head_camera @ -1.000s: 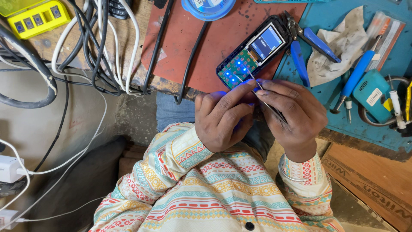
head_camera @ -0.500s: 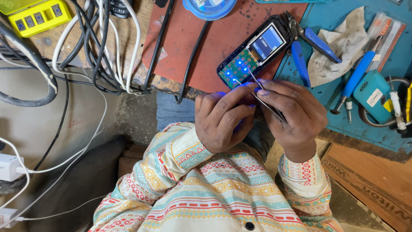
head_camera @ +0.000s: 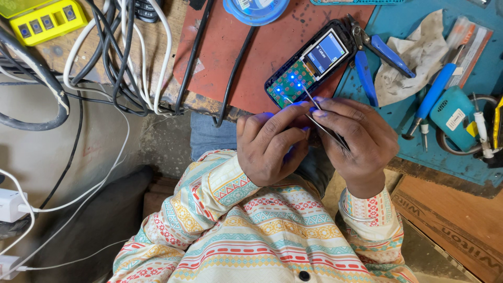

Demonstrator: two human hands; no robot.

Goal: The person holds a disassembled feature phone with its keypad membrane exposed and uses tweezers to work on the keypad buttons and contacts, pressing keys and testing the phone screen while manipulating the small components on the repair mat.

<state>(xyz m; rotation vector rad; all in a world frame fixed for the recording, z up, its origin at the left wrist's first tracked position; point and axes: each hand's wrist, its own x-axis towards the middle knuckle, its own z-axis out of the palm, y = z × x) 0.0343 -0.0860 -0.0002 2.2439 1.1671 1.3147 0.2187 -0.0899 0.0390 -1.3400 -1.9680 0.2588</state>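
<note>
Right hand (head_camera: pixel 356 139) is pinched shut around thin tweezers (head_camera: pixel 320 121), tips poking onto the bare keypad board of the phone (head_camera: pixel 310 63); left hand (head_camera: pixel 270 147) is curled in close beside it, fingers folded and touching the right, looks like it's just steadying, though I can't tell if it has anything in it; the phone lies open at the near edge of the red mat (head_camera: pixel 230 47), screen lit and blue LEDs glowing, so the board looks powered; that's the bit that worries me, since metal tips on a live board could bridge two pads and short something if the hand slips; it also sits close to the mat's edge, so a nudge could tip it into the lap; blue pliers (head_camera: pixel 374 57) lie just right of the phone, a rag (head_camera: pixel 414 55) and screwdriver (head_camera: pixel 432 94) beyond on the teal mat (head_camera: pixel 403 23); cables (head_camera: pixel 120 57) tangle off to the left.
</note>
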